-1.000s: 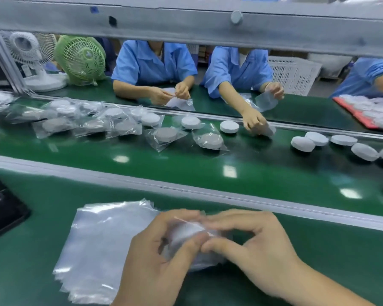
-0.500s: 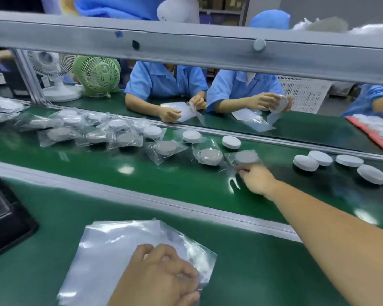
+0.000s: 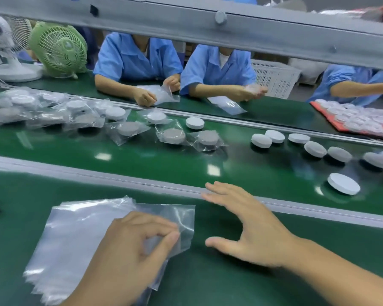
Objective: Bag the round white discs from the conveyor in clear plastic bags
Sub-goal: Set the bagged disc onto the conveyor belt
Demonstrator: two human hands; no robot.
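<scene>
**A:** Status check. What do we have hold of?

**B:** Our left hand [image 3: 128,250] pinches the top clear bag [image 3: 184,219] between thumb and index finger, near its right edge, with the other fingers curled. The bag sits on the stack of bags [image 3: 75,235], which lies on the green surface [image 3: 230,283] on our side of the rail [image 3: 142,184].

**A:** And the right?

**B:** Our right hand [image 3: 252,226] hovers just right of that bag. Its fingers [image 3: 219,188] are straight and spread, thumb out, and it holds nothing.

**A:** Where are the discs?

**B:** Neither hand has one. The nearest loose disc [image 3: 343,183] lies flat on the conveyor belt [image 3: 164,160], beyond the rail and off to the right of our right hand. A row of loose discs [image 3: 315,149] sits farther back, and a single disc [image 3: 195,123] lies near the belt's far edge.

**A:** What is done?

**B:** Bagged discs [image 3: 128,129] crowd the left half of the belt. They overlap, so we cannot count them. The workers opposite [image 3: 137,60] handle bags too, so we cannot say which are ours.

**A:** What remains?

**B:** We see at least eight loose discs. We judge this cycle to be at its start: the bag is pinched but not yet opened, and no disc is fetched.
</scene>
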